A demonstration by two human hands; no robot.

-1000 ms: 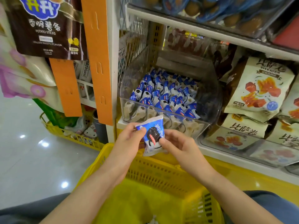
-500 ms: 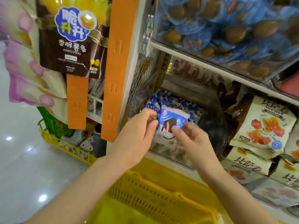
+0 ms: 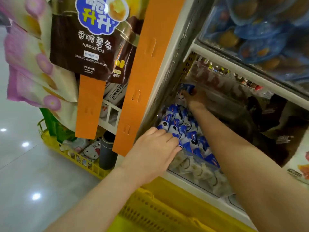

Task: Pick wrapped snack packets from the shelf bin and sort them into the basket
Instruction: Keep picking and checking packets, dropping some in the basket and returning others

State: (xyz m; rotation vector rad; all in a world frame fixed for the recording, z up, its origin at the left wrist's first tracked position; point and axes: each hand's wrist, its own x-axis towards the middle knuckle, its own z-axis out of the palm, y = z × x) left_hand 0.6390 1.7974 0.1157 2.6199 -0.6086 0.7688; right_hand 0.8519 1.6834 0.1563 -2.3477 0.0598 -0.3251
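shelf [image 3: 187, 179] | white | clear bin [image 3: 197, 166] on it | holds blue-white packets [image 3: 192, 136]

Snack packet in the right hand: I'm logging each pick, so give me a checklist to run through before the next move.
1. Right hand grips a snack packet: ok, held deep at the bin's back.
2. Left hand free: not ok, fingers rest on the packets in the clear bin.
3. Yellow basket below the shelf: ok.
4. Basket's inside has room: cannot tell, mostly out of frame.
5. Right arm clear of the bin's front wall: ok.
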